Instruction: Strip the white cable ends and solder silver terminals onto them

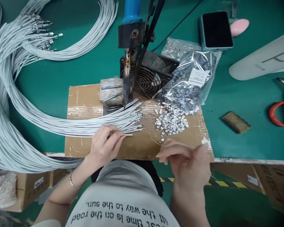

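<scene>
My left hand (105, 143) pinches one grey wire (130, 134) near its stripped end, at the front of a fanned bundle of grey wires (92, 124) on a taped cardboard sheet (85, 102). My right hand (186, 162) hovers over the cardboard's front right corner, fingers curled loosely and blurred; whether it holds anything is unclear. A heap of small metal terminals (171, 119) lies just beyond it. A soldering iron with a blue handle (127, 71) hangs tip-down over the wire ends.
An open plastic bag of terminals (191, 85) and a small fan (148, 78) sit behind the cardboard. Large loops of grey wire (16, 63) cover the left of the green table. A phone (215, 30), red-handled scissors (282, 112) and a brown block (236, 122) lie on the right.
</scene>
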Available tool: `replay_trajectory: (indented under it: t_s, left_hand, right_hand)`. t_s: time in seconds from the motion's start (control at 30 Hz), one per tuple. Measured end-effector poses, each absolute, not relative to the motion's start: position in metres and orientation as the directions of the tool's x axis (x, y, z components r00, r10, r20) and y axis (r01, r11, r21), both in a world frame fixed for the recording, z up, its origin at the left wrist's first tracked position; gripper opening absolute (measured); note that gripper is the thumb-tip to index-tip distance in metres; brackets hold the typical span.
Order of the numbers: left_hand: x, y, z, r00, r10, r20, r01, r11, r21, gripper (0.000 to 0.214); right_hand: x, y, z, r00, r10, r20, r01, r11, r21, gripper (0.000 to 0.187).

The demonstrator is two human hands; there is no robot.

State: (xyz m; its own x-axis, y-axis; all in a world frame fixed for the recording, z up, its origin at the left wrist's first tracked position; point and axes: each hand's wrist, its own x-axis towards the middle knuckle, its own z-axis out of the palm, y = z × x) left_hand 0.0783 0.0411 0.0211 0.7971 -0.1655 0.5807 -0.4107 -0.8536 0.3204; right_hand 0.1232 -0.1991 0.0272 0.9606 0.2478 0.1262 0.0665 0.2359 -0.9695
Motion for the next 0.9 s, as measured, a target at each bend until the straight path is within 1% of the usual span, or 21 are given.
replay_trajectory:
  t_s: [0.07,0.13,0.2,0.23,0.3,0.4,0.47,0.5,0.6,0.67,0.73,0.8,0.9]
  left_hand:
    - [0.074,0.040,0.029,0.791,-0.135,0.597,-0.448,-0.793,0.414,0.018]
    - [0.070,0.039,0.037,0.819,-0.131,0.559,-0.474,-0.703,0.530,0.022]
    - [0.066,0.039,0.042,0.855,-0.131,0.502,-0.464,-0.627,0.626,0.025]
    - [0.065,0.038,0.044,0.866,-0.127,0.484,-0.454,-0.606,0.653,0.025]
    - [0.064,0.038,0.044,0.869,-0.097,0.485,-0.439,-0.601,0.668,0.025]
    - [0.063,0.036,0.042,0.874,-0.031,0.485,-0.405,-0.598,0.691,0.022]
    - [0.061,0.035,0.042,0.916,0.006,0.401,-0.324,-0.577,0.750,0.019]
    - [0.061,0.035,0.042,0.946,0.017,0.324,-0.261,-0.554,0.791,0.016]
    - [0.061,0.037,0.047,0.999,0.020,0.026,-0.014,-0.443,0.896,0.003]
    - [0.062,0.040,0.053,0.991,0.007,-0.132,0.126,-0.343,0.931,0.015]
    - [0.064,0.042,0.060,0.980,-0.018,-0.200,0.190,-0.240,0.952,0.023]
    - [0.064,0.041,0.066,0.971,-0.057,-0.231,0.219,-0.163,0.962,0.024]
    - [0.064,0.033,0.067,0.962,-0.103,-0.255,0.237,-0.158,0.959,0.019]
  right_hand:
    - [0.124,-0.199,0.025,0.970,0.224,0.097,0.043,0.234,-0.971,0.068]
    - [0.125,-0.198,0.024,0.977,0.202,0.074,0.026,0.234,-0.972,0.067]
    - [0.128,-0.196,0.022,0.986,0.159,0.049,0.011,0.232,-0.973,0.067]
    - [0.128,-0.195,0.022,0.991,0.133,0.032,0.001,0.225,-0.974,0.068]
    - [0.129,-0.190,0.020,0.997,0.080,0.003,-0.014,0.208,-0.978,0.070]
    - [0.128,-0.183,0.018,0.999,0.045,0.005,-0.004,0.189,-0.982,0.071]
    - [0.126,-0.181,0.016,0.999,0.032,0.018,0.011,0.193,-0.981,0.068]
    - [0.126,-0.181,0.015,0.999,0.027,0.024,0.018,0.197,-0.980,0.067]
    - [0.125,-0.182,0.010,0.999,0.009,0.042,0.039,0.208,-0.977,0.064]
    - [0.125,-0.183,0.006,0.997,0.014,0.073,0.068,0.218,-0.974,0.063]
    - [0.126,-0.184,0.003,0.993,0.042,0.114,0.101,0.233,-0.967,0.061]
    - [0.127,-0.184,0.000,0.987,0.060,0.150,0.132,0.234,-0.963,0.061]
    - [0.126,-0.184,0.000,0.984,0.058,0.170,0.154,0.209,-0.966,0.060]
